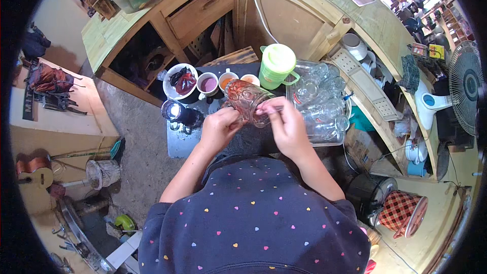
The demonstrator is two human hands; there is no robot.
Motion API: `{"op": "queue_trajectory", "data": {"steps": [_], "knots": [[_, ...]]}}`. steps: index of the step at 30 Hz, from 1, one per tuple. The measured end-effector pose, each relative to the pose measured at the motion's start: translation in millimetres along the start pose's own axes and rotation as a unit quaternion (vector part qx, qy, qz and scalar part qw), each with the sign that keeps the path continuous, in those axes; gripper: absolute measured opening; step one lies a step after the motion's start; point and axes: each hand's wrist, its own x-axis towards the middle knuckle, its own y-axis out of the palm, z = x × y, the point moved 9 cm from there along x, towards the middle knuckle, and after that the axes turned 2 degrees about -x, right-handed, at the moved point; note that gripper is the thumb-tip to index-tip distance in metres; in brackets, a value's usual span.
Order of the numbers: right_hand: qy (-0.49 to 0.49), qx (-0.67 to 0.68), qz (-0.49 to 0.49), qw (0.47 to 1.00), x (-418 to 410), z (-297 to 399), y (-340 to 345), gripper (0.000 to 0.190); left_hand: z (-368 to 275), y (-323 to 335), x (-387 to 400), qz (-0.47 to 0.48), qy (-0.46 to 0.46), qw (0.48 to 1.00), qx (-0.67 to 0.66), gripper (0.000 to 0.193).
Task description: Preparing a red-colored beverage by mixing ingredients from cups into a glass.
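A patterned clear glass mug (247,101) with a reddish tint lies tilted above the low dark table (255,137), its mouth towards me. My left hand (222,126) is closed on its near left side, probably by the handle. At the mouth of the mug, the fingers of my right hand (283,120) are pinched together; whether they hold the rim or something thin cannot be made out. Just beyond stand a white cup of purple contents (208,84), a cup of orange contents (228,82) and another light cup (251,80).
A white bowl (171,83) holds dark red plastic bags. A lit lamp (173,110) sits at the left. Behind the mug is a green lidded pitcher (277,66). Several clear glass mugs fill a tray (323,142) at the right. Wooden counters (205,3) and a fan (466,87) surround the place.
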Motion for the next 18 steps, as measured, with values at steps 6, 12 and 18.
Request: {"op": "queue_trajectory", "data": {"steps": [6, 12, 18], "knots": [[0.086, 0.065, -0.032, 0.994, 1.3, 9.5, -31.2, 0.013, 6.9, -0.7, -6.6, 0.008, -0.007, 1.0, 0.01, 0.031], [0.013, -0.007, 0.047, 0.999, 4.7, 3.0, 6.6, 0.008, 9.0, 6.2, -8.9, 0.024, -0.013, 0.999, -0.027, 0.03], [0.111, 0.052, 0.05, 0.991, 6.9, 10.7, -3.4, 0.009, 10.9, 5.6, -13.6, 0.017, -0.008, 0.999, -0.031, 0.03]]}}
